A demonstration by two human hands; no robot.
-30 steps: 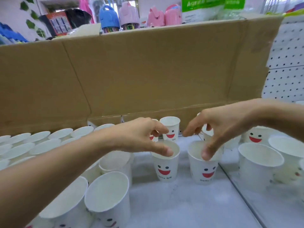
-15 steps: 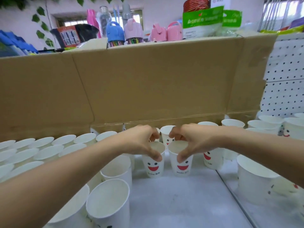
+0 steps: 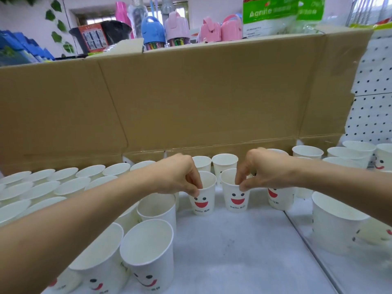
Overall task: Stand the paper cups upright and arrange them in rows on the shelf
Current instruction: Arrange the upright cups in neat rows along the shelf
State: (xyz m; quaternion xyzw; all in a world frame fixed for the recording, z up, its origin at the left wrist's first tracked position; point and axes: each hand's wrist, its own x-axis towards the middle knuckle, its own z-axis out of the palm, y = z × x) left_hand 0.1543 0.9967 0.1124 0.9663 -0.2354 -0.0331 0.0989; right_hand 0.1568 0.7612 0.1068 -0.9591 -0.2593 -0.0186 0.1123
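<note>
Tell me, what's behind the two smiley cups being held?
Two more upright cups, then the cardboard wall. The held cups cover their lower parts.

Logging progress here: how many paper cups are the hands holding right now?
2. The left hand pinches the rim of the left smiley cup; the right hand pinches the rim of the right smiley cup beside it. Both stand upright on the shelf, not touching.

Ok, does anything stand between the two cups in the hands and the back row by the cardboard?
Nothing visible does. The left hand pinches the left cup by its rim, the right hand the right cup; both stand directly before the back-row cups.
</note>
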